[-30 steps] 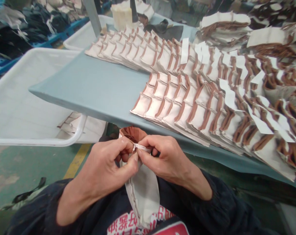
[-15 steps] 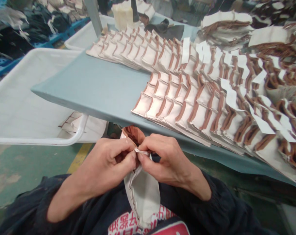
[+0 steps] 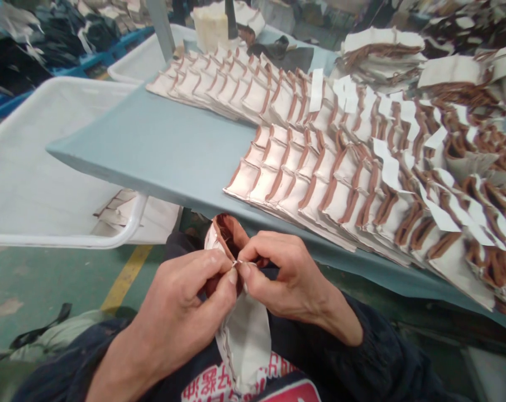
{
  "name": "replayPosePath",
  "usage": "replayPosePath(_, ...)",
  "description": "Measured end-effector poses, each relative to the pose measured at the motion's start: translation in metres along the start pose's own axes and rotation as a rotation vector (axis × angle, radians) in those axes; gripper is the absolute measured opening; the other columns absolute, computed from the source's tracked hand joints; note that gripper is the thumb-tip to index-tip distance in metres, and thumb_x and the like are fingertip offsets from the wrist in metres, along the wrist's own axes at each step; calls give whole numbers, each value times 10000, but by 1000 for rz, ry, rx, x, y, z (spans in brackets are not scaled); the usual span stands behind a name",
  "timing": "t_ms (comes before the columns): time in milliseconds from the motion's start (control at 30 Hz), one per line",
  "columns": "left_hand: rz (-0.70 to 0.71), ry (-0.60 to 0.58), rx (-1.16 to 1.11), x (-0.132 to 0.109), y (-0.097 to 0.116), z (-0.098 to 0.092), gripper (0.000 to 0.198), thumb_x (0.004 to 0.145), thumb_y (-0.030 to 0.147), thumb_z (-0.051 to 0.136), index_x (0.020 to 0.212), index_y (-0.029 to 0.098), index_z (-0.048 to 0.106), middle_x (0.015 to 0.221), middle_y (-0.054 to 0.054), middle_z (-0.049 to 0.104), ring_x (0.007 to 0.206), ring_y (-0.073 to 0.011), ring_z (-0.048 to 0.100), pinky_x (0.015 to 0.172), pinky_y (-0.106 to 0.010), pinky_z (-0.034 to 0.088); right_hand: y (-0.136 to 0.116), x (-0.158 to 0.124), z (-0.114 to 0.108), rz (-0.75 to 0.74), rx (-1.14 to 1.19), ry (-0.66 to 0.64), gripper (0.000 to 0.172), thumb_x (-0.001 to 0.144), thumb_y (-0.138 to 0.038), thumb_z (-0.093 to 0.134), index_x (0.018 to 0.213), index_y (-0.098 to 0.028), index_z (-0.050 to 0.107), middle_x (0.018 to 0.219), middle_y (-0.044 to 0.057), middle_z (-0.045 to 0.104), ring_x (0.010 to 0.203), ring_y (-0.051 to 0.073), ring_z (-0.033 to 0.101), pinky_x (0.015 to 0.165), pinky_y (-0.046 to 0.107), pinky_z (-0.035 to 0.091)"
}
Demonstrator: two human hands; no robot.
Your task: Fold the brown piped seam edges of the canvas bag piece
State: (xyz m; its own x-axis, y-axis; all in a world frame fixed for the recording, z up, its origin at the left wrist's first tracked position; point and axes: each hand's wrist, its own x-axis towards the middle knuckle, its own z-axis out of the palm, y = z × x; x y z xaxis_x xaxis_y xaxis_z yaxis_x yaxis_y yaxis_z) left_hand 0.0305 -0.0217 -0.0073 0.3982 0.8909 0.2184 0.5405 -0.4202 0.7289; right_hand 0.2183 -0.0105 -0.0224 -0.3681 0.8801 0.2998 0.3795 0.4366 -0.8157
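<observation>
An off-white sewn fabric piece with a brown lining [image 3: 249, 329] hangs in front of my chest, its upper part curved into a loop with the brown side inward. My left hand [image 3: 186, 298] pinches the seam edge between thumb and forefinger. Right beside it, my right hand [image 3: 284, 273] grips the same edge in a like pinch, the fingertips of both hands nearly touching. Fingers cover the exact spot being held. Similar pieces, off-white with brown edges, lie overlapped in a near row [image 3: 278, 184] on the table just beyond my hands.
The blue-grey table [image 3: 161, 142] has a second row of pieces [image 3: 219, 84] behind, with white paper strips [image 3: 389, 164] on the rows' right parts. More bundles [image 3: 382, 42] lie at the back. A white plastic tub [image 3: 125, 237] stands left; a grey post [image 3: 161, 30] rises behind.
Both hands keep their pinch on the fabric piece. My left hand and forearm have shifted slightly, and the loop has opened a little wider. The view has moved a little.
</observation>
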Motion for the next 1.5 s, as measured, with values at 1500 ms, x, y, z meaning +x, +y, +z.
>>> replayPosePath(1500,-214,-152,-153,1,-39,-43,484,1061,525,500,775,182,690,783,-19,682,755,-164,610,690,-219,478,-3,12,27,317,-37,-57,228,935,-475,698,910,-249,718,930,36,741,937,268,713,892,422,517)
